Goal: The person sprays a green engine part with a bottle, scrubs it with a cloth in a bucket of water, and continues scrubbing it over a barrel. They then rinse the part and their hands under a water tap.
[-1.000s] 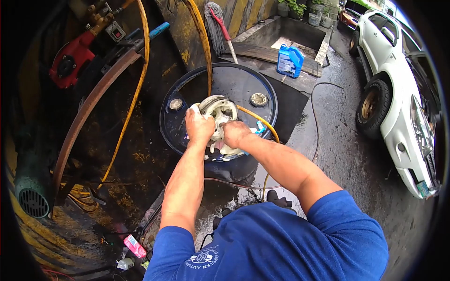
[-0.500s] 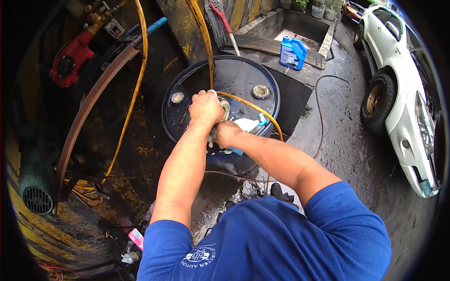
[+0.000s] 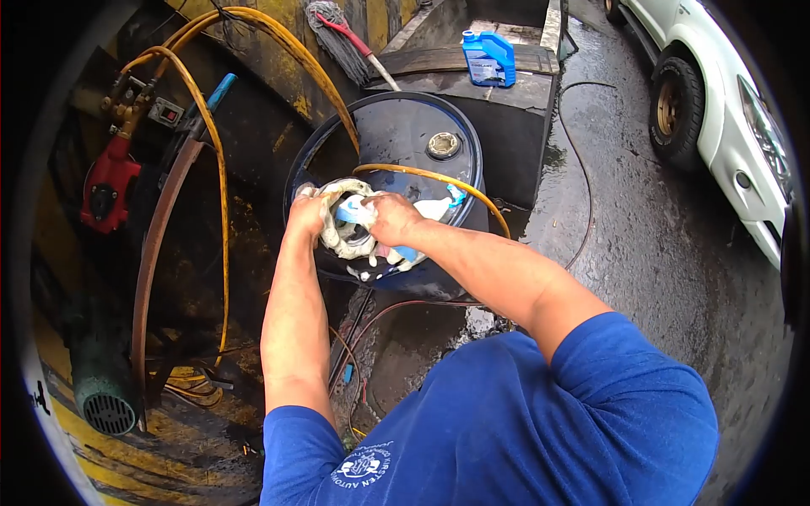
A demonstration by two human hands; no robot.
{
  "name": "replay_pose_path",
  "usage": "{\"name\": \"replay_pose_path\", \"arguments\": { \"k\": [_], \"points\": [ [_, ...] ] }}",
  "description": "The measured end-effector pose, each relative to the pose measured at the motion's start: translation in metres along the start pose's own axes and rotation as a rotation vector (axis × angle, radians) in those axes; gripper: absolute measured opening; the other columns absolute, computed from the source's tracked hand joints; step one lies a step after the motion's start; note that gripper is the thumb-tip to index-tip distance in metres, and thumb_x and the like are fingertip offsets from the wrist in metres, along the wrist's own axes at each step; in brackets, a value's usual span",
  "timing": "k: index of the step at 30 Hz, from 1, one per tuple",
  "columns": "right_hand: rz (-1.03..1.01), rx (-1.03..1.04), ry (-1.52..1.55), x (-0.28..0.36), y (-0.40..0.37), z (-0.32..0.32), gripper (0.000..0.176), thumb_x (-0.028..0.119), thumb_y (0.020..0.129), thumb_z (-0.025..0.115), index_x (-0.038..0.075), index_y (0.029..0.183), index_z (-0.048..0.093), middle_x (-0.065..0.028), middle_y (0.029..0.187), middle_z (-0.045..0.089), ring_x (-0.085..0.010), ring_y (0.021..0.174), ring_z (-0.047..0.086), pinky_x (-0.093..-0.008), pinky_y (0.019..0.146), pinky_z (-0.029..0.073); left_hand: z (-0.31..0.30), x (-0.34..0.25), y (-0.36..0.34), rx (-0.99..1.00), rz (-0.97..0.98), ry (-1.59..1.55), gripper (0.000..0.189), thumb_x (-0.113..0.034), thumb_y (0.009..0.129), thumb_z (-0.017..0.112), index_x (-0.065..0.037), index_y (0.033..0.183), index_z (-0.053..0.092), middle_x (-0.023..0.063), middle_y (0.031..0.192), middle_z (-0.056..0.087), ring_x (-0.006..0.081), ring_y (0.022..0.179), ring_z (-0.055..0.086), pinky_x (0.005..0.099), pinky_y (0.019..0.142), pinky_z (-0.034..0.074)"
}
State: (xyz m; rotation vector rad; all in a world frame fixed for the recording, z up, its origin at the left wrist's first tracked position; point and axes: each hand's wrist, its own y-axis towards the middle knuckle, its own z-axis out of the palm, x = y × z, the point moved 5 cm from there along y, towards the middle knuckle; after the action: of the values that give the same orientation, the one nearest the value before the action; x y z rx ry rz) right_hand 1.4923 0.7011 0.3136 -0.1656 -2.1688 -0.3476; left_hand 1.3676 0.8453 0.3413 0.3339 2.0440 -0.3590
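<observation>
My left hand (image 3: 305, 212) grips the left side of a foam-covered ring-shaped part (image 3: 339, 242), tilted so its round opening faces up. At the opening, my right hand (image 3: 390, 218) is closed on a soapy blue-and-white wad (image 3: 353, 211); whether it is cloth or sponge I cannot tell. Both hands are over the near part of a dark blue drum (image 3: 401, 126). White suds are smeared on the drum top below the ring. A white-and-blue packet (image 3: 440, 206) lies beyond my right hand, partly hidden by the wrist.
A yellow hose (image 3: 422, 173) crosses the drum top near a round cap (image 3: 443, 145). Behind stand a blue coolant jug (image 3: 489, 61) and a mop (image 3: 342, 34). A red pump (image 3: 110, 187) is at left, a white car (image 3: 726, 110) at right. Thin hoses run across the wet ground.
The ring-shaped part has turned up to show its opening. My left hand has shifted to its left side, and my right hand has come up to the opening. The view has shifted.
</observation>
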Motion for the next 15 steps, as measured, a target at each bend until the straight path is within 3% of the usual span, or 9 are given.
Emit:
{"name": "replay_pose_path", "arguments": {
  "k": [3, 4, 8, 10, 12, 13, 14, 15],
  "points": [
    [-0.116, 0.192, -0.339, 0.021, 0.020, 0.041, 0.033, 0.011, 0.079, 0.057, 0.007, 0.110, 0.069, -0.0158, 0.115, 0.064, -0.0321, 0.108, 0.063, -0.0394, 0.096, 0.049, 0.002, -0.010, -0.014, 0.073, -0.095, 0.047, 0.048, -0.020, 0.085, 0.072, 0.006, 0.124, 0.058, 0.0142, 0.111, 0.067, 0.0194, 0.096, 0.064, 0.0311, 0.080, 0.052],
    [-0.161, 0.189, -0.422, 0.025, 0.018, 0.047, 0.030, 0.012, 0.080, 0.057, 0.005, 0.107, 0.069, -0.0165, 0.115, 0.064, -0.0326, 0.107, 0.063, -0.0407, 0.095, 0.049, 0.000, -0.008, -0.010, 0.014, 0.004, 0.134, 0.053, -0.020, 0.085, 0.071, 0.006, 0.128, 0.055, 0.0138, 0.113, 0.067, 0.0194, 0.101, 0.063, 0.0312, 0.084, 0.050],
    [-0.172, 0.357, -0.482, 0.025, 0.016, 0.046, 0.029, 0.012, 0.080, 0.056, 0.004, 0.104, 0.070, -0.0184, 0.114, 0.065, -0.0331, 0.106, 0.064, -0.0414, 0.092, 0.051, -0.005, 0.003, -0.016, -0.027, -0.061, 0.012, 0.055, -0.019, 0.085, 0.072, 0.007, 0.130, 0.054, 0.0143, 0.116, 0.066, 0.0193, 0.103, 0.063, 0.0307, 0.086, 0.050],
    [-0.137, 0.462, -0.472, 0.022, 0.029, 0.054, 0.027, 0.012, 0.080, 0.055, 0.003, 0.100, 0.072, -0.0194, 0.110, 0.067, -0.0328, 0.103, 0.066, -0.0415, 0.089, 0.052, -0.004, 0.005, -0.015, -0.010, -0.026, -0.039, 0.066, -0.018, 0.082, 0.072, 0.014, 0.133, 0.046, 0.0223, 0.120, 0.064, 0.0223, 0.103, 0.064, 0.0300, 0.084, 0.051],
    [-0.052, 0.522, -0.261, 0.012, 0.056, 0.080, 0.024, 0.008, 0.078, 0.054, 0.002, 0.090, 0.074, -0.0221, 0.097, 0.070, -0.0333, 0.093, 0.068, -0.0436, 0.080, 0.054, 0.000, -0.017, -0.035, -0.040, -0.002, 0.026, 0.054, -0.017, 0.083, 0.073, 0.012, 0.124, 0.054, 0.0184, 0.111, 0.067, 0.0206, 0.096, 0.065, 0.0294, 0.080, 0.051],
    [-0.279, 0.626, -0.496, 0.020, 0.058, 0.071, 0.023, 0.006, 0.078, 0.052, 0.001, 0.083, 0.074, -0.0227, 0.085, 0.070, -0.0317, 0.082, 0.069, -0.0442, 0.072, 0.054, 0.002, -0.019, -0.038, -0.033, -0.001, 0.012, 0.050, -0.017, 0.083, 0.072, 0.010, 0.121, 0.056, 0.0177, 0.109, 0.068, 0.0203, 0.095, 0.065, 0.0294, 0.079, 0.051],
    [0.159, 0.465, 0.014, 0.001, 0.052, 0.054, 0.024, 0.005, 0.079, 0.052, 0.001, 0.089, 0.074, -0.0207, 0.090, 0.071, -0.0302, 0.081, 0.069, -0.0427, 0.069, 0.054, 0.003, -0.019, -0.040, -0.023, 0.000, 0.000, 0.046, -0.017, 0.083, 0.072, 0.009, 0.118, 0.057, 0.0169, 0.107, 0.068, 0.0201, 0.094, 0.065, 0.0293, 0.079, 0.051],
    [0.258, 0.431, 0.225, 0.001, 0.045, 0.050, 0.025, 0.004, 0.081, 0.052, 0.002, 0.092, 0.074, -0.0197, 0.093, 0.071, -0.0293, 0.083, 0.069, -0.0414, 0.070, 0.054, 0.002, -0.014, -0.036, -0.046, 0.039, 0.027, 0.042, -0.016, 0.084, 0.072, 0.007, 0.116, 0.059, 0.0164, 0.105, 0.069, 0.0201, 0.091, 0.066, 0.0297, 0.078, 0.051]
  ]
}}
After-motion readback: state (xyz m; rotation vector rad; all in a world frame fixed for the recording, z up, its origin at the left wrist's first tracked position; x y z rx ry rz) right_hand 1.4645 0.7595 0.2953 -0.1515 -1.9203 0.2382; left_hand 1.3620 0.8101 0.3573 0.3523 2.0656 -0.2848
